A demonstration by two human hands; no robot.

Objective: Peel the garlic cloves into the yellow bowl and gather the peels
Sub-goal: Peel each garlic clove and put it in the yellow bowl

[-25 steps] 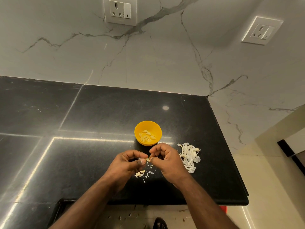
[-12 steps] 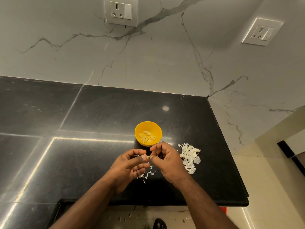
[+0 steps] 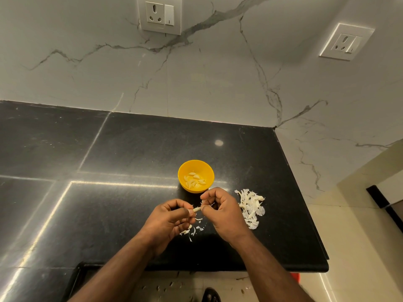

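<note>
Pinching a small pale garlic clove (image 3: pixel 197 209) between them, the left hand (image 3: pixel 169 222) and right hand (image 3: pixel 224 211) work just above the black worktop (image 3: pixel 130 153), each grip curled tight on it, a papery bit sticking out. Just behind sits the yellow bowl (image 3: pixel 205 166), holding several glossy peeled cloves (image 3: pixel 194 181). White peels (image 3: pixel 250 207) pile beside the right hand; loose scraps (image 3: pixel 192 231) lie under the left.
</note>
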